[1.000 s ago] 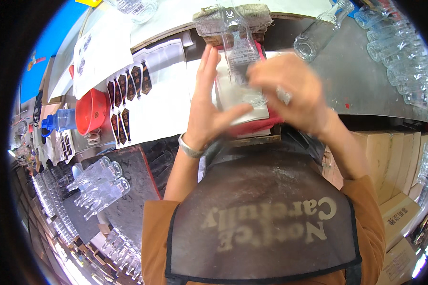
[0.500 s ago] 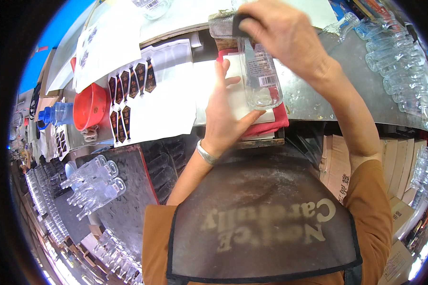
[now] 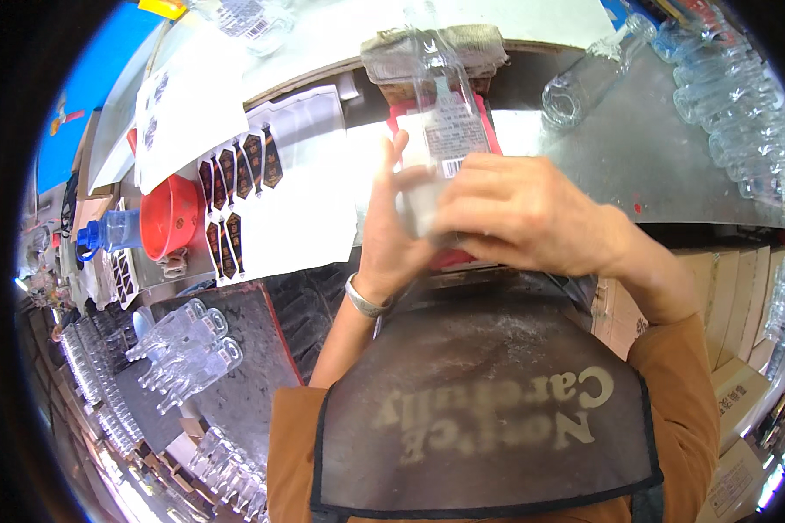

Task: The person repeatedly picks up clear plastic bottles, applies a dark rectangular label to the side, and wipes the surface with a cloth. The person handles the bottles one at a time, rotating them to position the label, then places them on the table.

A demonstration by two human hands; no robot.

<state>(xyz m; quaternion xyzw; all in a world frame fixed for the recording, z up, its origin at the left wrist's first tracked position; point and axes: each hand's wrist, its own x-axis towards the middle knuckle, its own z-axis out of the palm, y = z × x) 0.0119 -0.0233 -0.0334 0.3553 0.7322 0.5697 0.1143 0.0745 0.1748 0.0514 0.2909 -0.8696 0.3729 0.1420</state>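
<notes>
In the middle a clear glass bottle (image 3: 452,91) lies with its neck on a cloth-wrapped block (image 3: 384,61) and its base toward me. A printed label (image 3: 458,135) with a barcode is on its upward side. My left hand (image 3: 391,231) cups the base end from the left, with the index finger raised and another finger bent against the glass. My right hand (image 3: 528,213) lies across the bottle's lower part with curled fingers, slightly blurred. Whatever it grips is hidden under the fingers. Red cloth (image 3: 490,131) shows under the bottle.
Left of the hands lies a white sheet (image 3: 310,192) with dark tie-shaped stickers (image 3: 227,174). Beyond it stand a red bowl (image 3: 170,218) and a blue-capped jug (image 3: 118,231). Another bottle (image 3: 567,100) lies on the right of the metal table, near rows of bottles (image 3: 724,113). Cardboard boxes (image 3: 715,296) stand below.
My right hand, which held a dark pad near the bottle's neck, has come down to the lower part. The bottle has shifted left, and the bottle lying at right is uncovered.
</notes>
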